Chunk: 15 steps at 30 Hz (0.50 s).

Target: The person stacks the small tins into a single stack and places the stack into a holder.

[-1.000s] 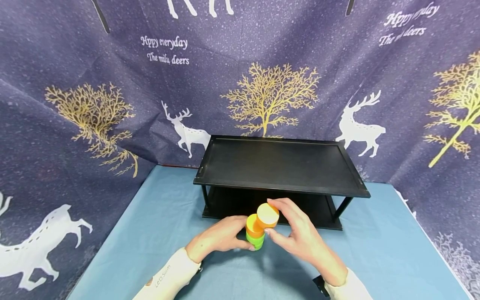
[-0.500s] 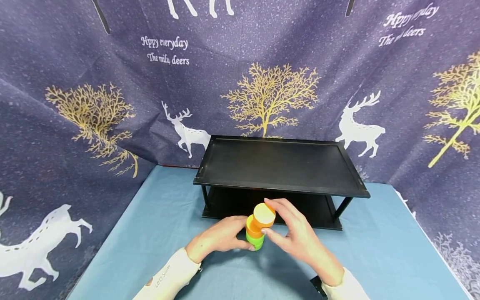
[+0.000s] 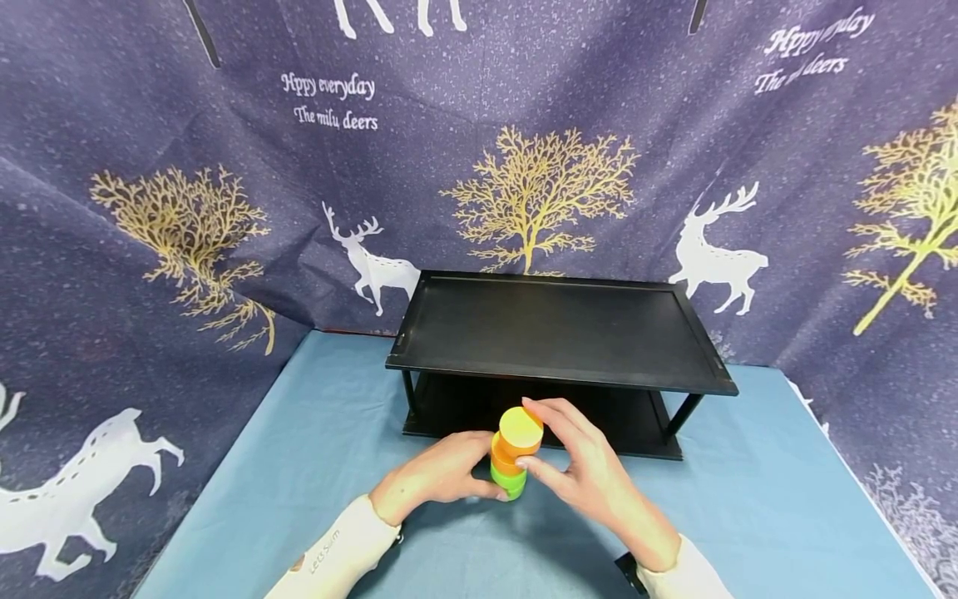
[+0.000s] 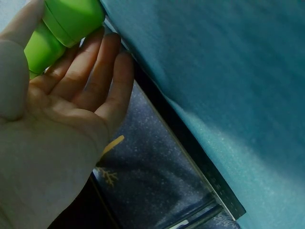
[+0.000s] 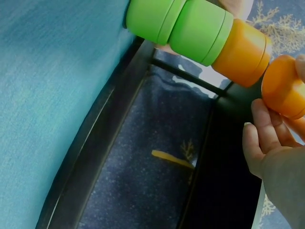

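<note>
1. Left hand (image 3: 437, 470): wrapped round the side of the stack, thumb in front and fingers behind, holding onto the green part. Same spot as a second ago, so it looks to me like it's steadying the pile.
2. Lower green cup (image 5: 151, 19) and upper green cup (image 5: 199, 32): base of the stack, one on the other, standing on the blue tablecloth (image 3: 337, 399) just in front of the rack. Haven't budged.
3. Lower orange cup (image 5: 242, 53): sits on the upper green one. Its top was partly visible a second back, but from the head view it's now mostly covered.
4. Upper orange cup (image 3: 520, 431): here's the change. It's slid left, from off to the side to nearly above the stack. Right wrist view has it a bit tilted, edge right by the lower orange cup; can't tell if they touch. I'd call the two close to lined up, not quite square.
5. Black two-tier rack (image 3: 554, 333): behind everything, hasn't moved.
6. Right hand (image 3: 587, 470): pinching the upper orange cup between thumb and fingers, and it's come left along with it. The hands are apart, with the cups between them.
</note>
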### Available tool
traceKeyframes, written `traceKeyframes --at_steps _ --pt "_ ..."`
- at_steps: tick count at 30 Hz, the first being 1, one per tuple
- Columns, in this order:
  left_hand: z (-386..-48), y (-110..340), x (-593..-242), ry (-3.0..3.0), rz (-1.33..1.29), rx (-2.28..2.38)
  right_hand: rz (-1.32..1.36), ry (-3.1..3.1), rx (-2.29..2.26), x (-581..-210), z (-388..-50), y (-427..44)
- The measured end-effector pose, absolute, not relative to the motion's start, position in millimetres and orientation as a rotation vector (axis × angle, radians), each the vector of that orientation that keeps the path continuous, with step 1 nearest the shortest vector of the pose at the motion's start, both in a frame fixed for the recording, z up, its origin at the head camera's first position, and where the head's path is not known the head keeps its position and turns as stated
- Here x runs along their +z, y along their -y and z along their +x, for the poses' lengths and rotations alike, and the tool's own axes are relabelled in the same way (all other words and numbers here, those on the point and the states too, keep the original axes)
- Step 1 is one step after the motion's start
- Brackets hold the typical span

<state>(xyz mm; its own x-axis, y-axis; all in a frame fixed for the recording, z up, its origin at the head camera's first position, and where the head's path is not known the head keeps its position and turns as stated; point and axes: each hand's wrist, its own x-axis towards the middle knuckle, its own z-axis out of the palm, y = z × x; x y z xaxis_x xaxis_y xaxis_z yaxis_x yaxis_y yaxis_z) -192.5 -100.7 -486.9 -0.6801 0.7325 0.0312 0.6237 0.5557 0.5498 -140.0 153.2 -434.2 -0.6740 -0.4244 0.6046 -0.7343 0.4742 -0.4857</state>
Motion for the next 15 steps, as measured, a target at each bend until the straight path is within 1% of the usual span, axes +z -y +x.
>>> traceKeyframes --at_steps 15 --pt "-191.9 101.4 -487.2 -2.585 1.156 0.798 0.995 2.309 1.067 -440.5 -141.6 -149.3"
